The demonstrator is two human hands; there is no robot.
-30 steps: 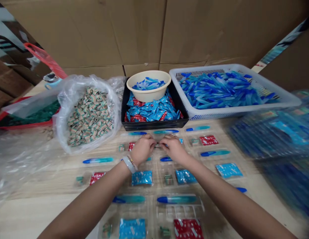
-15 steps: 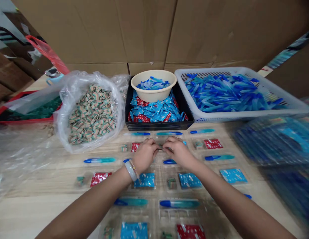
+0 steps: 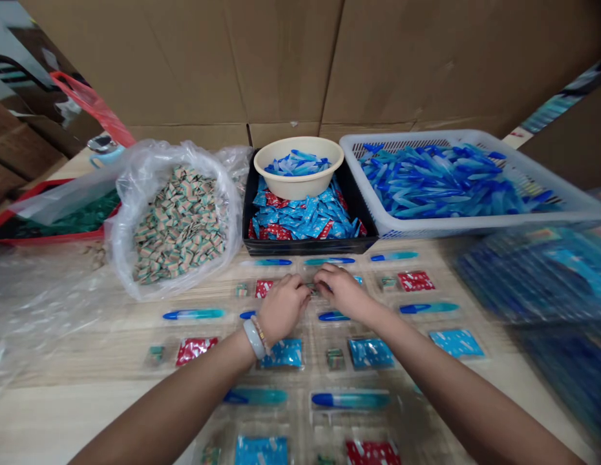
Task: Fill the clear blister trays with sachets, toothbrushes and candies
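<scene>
My left hand (image 3: 284,306), with a pale bangle and a beaded bracelet at the wrist, has its fingers pinched over the back row of clear trays. Close to its right, my right hand (image 3: 342,290) is also closed, fingertips down beside a small green-and-tan striped piece (image 3: 311,288). Whether either hand grips that piece is too small to tell. Around them lie clear trays holding a blue pen-like item (image 3: 329,261), a red packet (image 3: 415,280), a blue packet (image 3: 371,352) and striped pieces (image 3: 335,358). My forearms cover parts of some trays.
Behind the trays stand a clear bag of striped pieces (image 3: 181,226), a black bin (image 3: 310,246) of packets under a cream bowl (image 3: 299,187), and a white basket (image 3: 475,223) of blue items. Stacked filled trays (image 3: 528,278) are at right; a red-rimmed tray (image 3: 53,240) is at left.
The fingertips have shifted slightly, and the right hand's have drawn a little apart from the left hand's. The striped piece between them shows a little more.
</scene>
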